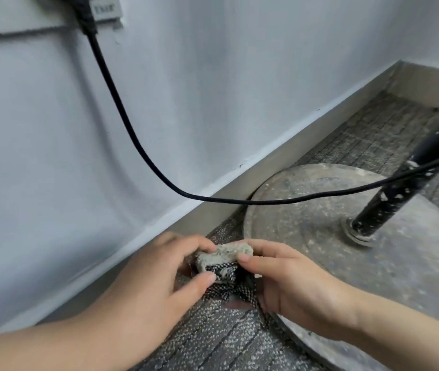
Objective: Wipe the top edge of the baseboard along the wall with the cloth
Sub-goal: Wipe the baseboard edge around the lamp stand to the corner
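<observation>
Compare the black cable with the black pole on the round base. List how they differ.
The cable is thin; the pole is much thicker. The cable sags in a curve from the wall plug; the pole is straight, standing on the round base. The cable looks clean; the pole is flecked white. Both are black.

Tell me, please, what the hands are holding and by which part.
Both hands hold the bunched cloth: the left hand pinches its left end, the right hand its right end.

Bare left hand (pixel 143 285) and bare right hand (pixel 301 287).
</observation>
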